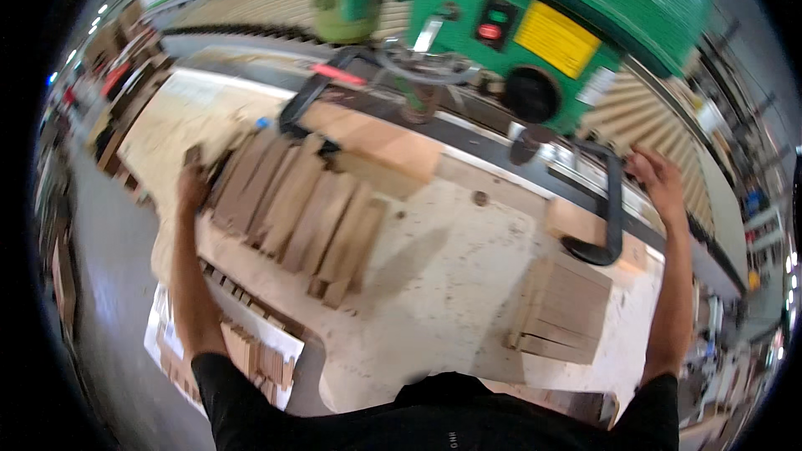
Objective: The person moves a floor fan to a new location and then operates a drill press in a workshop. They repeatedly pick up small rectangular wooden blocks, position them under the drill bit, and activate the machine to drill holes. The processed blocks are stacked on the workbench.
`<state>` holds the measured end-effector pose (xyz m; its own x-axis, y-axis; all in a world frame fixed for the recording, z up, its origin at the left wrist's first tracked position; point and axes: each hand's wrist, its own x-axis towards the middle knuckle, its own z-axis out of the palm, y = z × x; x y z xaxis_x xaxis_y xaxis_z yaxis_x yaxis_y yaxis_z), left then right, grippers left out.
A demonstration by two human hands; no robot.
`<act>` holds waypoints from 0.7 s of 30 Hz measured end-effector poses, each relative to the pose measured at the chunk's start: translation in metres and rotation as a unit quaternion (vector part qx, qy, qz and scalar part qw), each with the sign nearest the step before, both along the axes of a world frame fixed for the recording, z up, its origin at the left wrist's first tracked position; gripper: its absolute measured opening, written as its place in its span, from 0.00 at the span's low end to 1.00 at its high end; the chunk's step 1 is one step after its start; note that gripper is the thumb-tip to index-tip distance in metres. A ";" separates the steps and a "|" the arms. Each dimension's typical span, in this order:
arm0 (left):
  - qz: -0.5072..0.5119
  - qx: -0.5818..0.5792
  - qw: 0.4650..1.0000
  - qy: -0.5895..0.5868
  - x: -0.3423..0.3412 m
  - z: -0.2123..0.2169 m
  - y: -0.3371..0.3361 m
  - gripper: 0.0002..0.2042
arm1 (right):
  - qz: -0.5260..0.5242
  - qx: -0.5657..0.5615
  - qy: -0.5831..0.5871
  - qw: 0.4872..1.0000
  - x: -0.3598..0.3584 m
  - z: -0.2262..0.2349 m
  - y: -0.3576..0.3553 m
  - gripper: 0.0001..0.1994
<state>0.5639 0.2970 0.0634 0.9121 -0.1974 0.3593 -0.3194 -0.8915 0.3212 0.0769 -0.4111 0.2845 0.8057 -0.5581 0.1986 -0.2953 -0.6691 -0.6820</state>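
Observation:
My left hand point(192, 185) reaches to the left edge of the pale worktable point(434, 284) and closes on a small brown wooden piece point(195, 155) beside a fanned row of brown wooden strips point(292, 209). Far to the right, my right hand point(657, 177) hangs with spread fingers just past a black clamp point(608, 217), close to the machine's fence; it holds nothing. A stack of short wooden boards point(561, 309) lies on the table below that hand.
A green machine point(535, 17) with red and green buttons stands behind the table. A second black clamp with a red handle point(322, 83) holds a thick wooden block point(376, 144). More wooden pieces sit on a white sheet point(251, 351) low on the left. Workshop floor lies beyond.

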 end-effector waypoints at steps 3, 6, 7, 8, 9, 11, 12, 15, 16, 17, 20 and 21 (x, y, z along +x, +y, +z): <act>-0.059 -0.169 0.983 0.050 -0.027 0.036 0.006 0.14 | 0.013 0.016 -0.028 0.999 0.004 -0.006 -0.019 0.19; -0.076 -0.382 0.912 0.128 -0.129 0.104 -0.069 0.14 | 0.012 0.027 -0.008 1.000 0.014 -0.006 -0.037 0.20; -0.079 -0.458 0.877 0.121 -0.153 0.115 -0.084 0.14 | 0.028 0.048 -0.042 0.998 0.019 -0.011 -0.048 0.22; -0.118 -0.474 0.854 0.178 -0.150 0.096 -0.074 0.14 | 0.043 0.068 -0.076 0.994 0.027 -0.016 -0.061 0.23; -0.121 -0.447 0.862 0.207 -0.170 0.098 -0.087 0.13 | 0.056 0.054 -0.059 0.995 0.042 -0.019 -0.075 0.24; -0.135 -0.449 0.846 0.253 -0.208 0.087 -0.126 0.14 | 0.061 0.117 -0.104 0.986 0.076 -0.014 -0.069 0.24; -0.199 -0.480 0.806 0.285 -0.228 0.084 -0.156 0.14 | 0.051 0.154 -0.102 0.981 0.095 -0.007 -0.065 0.24; -0.359 -0.329 0.790 0.374 -0.274 0.090 -0.269 0.16 | 0.093 0.220 -0.172 0.956 0.150 -0.011 -0.081 0.26; -0.334 -0.113 0.862 0.366 -0.266 0.088 -0.300 0.16 | 0.120 0.257 -0.169 0.944 0.165 -0.007 -0.084 0.29; -0.369 -0.059 0.863 0.341 -0.259 0.066 -0.321 0.14 | 0.147 0.277 -0.196 0.929 0.174 -0.013 -0.099 0.28; -0.534 -0.052 0.838 0.102 -0.223 -0.059 -0.374 0.09 | 0.196 0.303 -0.232 0.904 0.208 -0.025 -0.099 0.35; -0.558 -0.071 0.826 0.028 -0.228 -0.052 -0.400 0.08 | 0.171 0.296 -0.212 0.916 0.216 -0.026 -0.107 0.33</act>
